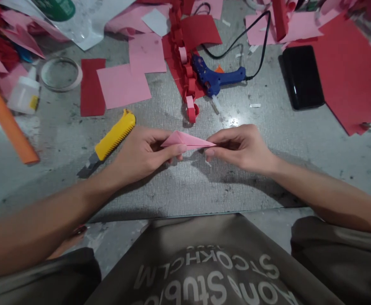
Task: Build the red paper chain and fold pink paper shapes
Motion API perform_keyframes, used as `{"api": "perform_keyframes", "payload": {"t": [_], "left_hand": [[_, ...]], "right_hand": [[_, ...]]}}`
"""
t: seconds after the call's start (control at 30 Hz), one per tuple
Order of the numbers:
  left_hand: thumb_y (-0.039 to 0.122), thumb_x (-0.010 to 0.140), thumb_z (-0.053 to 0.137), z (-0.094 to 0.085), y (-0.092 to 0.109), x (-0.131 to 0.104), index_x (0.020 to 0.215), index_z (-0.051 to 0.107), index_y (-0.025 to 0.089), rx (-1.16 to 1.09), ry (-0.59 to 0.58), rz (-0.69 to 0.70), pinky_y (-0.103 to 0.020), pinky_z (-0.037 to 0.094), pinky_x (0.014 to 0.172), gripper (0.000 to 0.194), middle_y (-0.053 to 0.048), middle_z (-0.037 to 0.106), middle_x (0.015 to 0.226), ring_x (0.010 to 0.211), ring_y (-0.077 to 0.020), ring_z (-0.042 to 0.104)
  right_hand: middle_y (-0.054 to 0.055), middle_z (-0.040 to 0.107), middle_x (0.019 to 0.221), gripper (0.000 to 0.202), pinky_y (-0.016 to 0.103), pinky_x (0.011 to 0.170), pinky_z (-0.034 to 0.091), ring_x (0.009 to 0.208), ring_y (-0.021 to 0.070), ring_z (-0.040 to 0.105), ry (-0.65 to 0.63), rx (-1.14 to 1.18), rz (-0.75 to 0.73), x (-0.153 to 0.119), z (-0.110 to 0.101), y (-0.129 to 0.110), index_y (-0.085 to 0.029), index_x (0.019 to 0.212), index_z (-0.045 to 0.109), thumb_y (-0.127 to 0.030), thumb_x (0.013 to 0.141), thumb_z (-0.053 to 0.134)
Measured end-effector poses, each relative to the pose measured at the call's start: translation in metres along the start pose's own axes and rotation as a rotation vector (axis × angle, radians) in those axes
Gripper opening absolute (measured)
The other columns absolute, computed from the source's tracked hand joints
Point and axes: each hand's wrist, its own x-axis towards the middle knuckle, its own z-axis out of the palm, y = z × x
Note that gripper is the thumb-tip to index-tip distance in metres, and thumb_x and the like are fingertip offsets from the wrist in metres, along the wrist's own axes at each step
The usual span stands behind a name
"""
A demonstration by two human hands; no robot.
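A piece of pink paper (188,139), folded into a long pointed shape, is held just above the table between both hands. My left hand (150,148) pinches its wider left part, thumb on the near side and fingers behind. At the narrow right tip, my right hand (236,146) closes thumb and forefinger on the paper. Left of my left hand lies a yellow utility knife (115,134), its dark end toward me. Beyond the paper, a red and pink paper chain (190,84) runs away from me beside a blue glue gun (218,78).
Pink paper squares (124,86) and a red paper piece (93,87) lie beyond the knife. A tape roll (61,74), a glue bottle (24,94) and an orange strip (9,118) are at left. At right, a black phone-like object (302,77) rests beside red sheets (353,80).
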Motion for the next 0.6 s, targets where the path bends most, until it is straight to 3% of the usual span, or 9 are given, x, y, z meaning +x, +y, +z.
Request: {"api": "perform_keyframes", "payload": {"t": [0.2, 0.4, 0.6], "left_hand": [[0.032, 0.095, 0.077, 0.001, -0.0003, -0.0011, 0.074, 0.077, 0.021, 0.063, 0.025, 0.047, -0.022, 0.038, 0.051, 0.024, 0.004, 0.066, 0.06, 0.054, -0.0082, 0.054], [0.034, 0.096, 0.076, -0.0009, 0.0011, -0.0029, 0.068, 0.072, 0.022, 0.141, 0.054, 0.073, -0.026, 0.031, 0.049, 0.031, 0.005, 0.059, 0.056, 0.051, -0.0086, 0.045], [0.039, 0.095, 0.078, -0.0022, 0.0042, -0.0029, 0.071, 0.075, 0.023, 0.136, 0.082, 0.066, -0.027, 0.032, 0.051, 0.029, 0.004, 0.06, 0.058, 0.053, -0.0096, 0.045]], "right_hand": [[0.001, 0.078, 0.076, 0.029, 0.028, 0.046, 0.043, 0.053, 0.0101, 0.055, 0.003, -0.002, -0.008, -0.0003, 0.0003, -0.0011, -0.021, 0.089, 0.083, -0.05, 0.095, 0.085], [0.001, 0.079, 0.076, 0.026, 0.028, 0.043, 0.044, 0.05, 0.0102, 0.057, 0.002, 0.024, 0.023, 0.0, 0.0, -0.0043, -0.022, 0.087, 0.084, -0.047, 0.093, 0.088], [0.003, 0.08, 0.077, 0.03, 0.031, 0.044, 0.049, 0.05, 0.0129, 0.06, 0.009, 0.042, 0.063, -0.0005, -0.0007, -0.0041, -0.023, 0.087, 0.085, -0.053, 0.092, 0.088]]}}
